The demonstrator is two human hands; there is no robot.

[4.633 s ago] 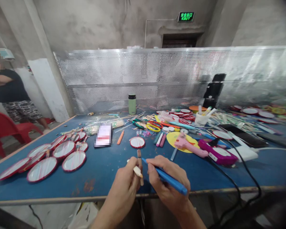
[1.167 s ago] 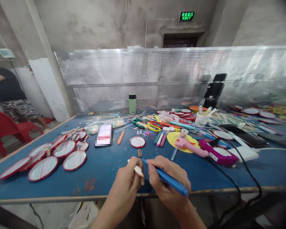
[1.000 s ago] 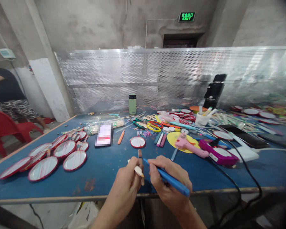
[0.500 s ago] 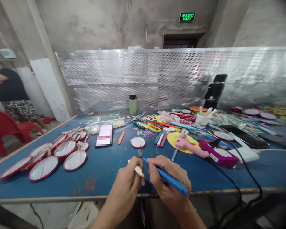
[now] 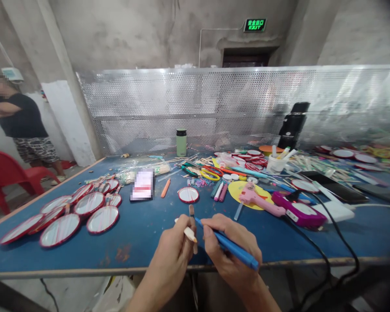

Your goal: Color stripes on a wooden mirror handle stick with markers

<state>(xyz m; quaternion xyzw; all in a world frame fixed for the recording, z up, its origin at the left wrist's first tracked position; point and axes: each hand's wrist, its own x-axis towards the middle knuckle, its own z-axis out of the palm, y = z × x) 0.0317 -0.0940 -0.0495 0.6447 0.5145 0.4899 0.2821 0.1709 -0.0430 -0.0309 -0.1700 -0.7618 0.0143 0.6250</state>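
Observation:
At the near edge of the blue table (image 5: 139,232) my left hand (image 5: 173,255) grips a thin wooden stick (image 5: 191,216) that stands almost upright, along with a second short pale stick (image 5: 186,231) lying across it. My right hand (image 5: 231,253) is closed around a blue marker (image 5: 234,250), its tip touching the upright stick just right of my left fingers. Both hands hover over the table's front edge, close together.
Red-rimmed round discs (image 5: 102,219) lie at the left. A pink glue gun (image 5: 258,200), a purple tool (image 5: 297,210) with a black cable, markers, scissors (image 5: 209,173) and a green bottle (image 5: 181,142) crowd the middle and right. Another person (image 5: 17,125) stands by a red chair (image 5: 6,173) at far left.
My hands and the marker have barely shifted on the stick. The person at far left has stepped a little to the right, further into view.

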